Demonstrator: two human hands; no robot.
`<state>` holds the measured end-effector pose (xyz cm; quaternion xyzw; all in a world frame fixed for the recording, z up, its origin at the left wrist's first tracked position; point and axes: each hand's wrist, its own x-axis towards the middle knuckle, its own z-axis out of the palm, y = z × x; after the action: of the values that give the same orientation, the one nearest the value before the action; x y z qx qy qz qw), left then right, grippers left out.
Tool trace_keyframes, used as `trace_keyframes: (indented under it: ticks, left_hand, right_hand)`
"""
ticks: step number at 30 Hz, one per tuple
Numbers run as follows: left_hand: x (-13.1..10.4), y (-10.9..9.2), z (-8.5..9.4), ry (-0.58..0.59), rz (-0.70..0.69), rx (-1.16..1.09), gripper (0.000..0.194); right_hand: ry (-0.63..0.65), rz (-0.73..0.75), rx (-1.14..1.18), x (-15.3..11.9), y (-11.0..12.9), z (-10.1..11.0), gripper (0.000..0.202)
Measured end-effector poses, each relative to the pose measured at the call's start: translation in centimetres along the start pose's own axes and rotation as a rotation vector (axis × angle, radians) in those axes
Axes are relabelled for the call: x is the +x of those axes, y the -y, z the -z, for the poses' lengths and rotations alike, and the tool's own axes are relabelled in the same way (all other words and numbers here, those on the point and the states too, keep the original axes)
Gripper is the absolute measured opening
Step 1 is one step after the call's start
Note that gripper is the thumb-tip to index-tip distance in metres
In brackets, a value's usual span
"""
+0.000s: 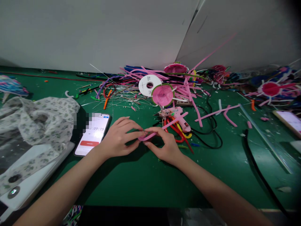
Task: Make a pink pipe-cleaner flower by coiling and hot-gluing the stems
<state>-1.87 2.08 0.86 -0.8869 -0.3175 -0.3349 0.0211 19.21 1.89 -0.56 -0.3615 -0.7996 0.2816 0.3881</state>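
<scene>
Pink glue gun (176, 116) lies just beyond the right hand (166, 145).

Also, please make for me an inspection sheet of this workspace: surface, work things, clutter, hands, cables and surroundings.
Surface: green tabletop, small scraps scattered on it.
Work things: soft-looking pink strip, curved at the near end; its far end reaches over the pink glue gun.
Clutter: pile of pink and blue strips at the back, with white round spool and pink disc with green rim.
Hands: left hand and right hand both pinch the strip.
Cables: thin black cable, looped right of the glue gun; thick black cable farther right.
Surroundings: pale wall panels behind; lit phone beside the left hand; other people: nothing seen.
</scene>
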Motion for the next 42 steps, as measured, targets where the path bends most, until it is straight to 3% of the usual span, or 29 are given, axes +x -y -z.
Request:
trace_keyframes:
  ticks: [12, 42]
  left_hand:
    - [0.01, -0.06, -0.10, 0.045, 0.027, -0.026, 0.022]
    - [-0.01, -0.16, -0.46, 0.006, 0.026, 0.016, 0.017]
  right_hand:
    - [0.054, 0.005, -0.029, -0.03, -0.35, 0.04, 0.039]
    - [0.141, -0.063, -0.186, -0.40, -0.66, -0.47, 0.054]
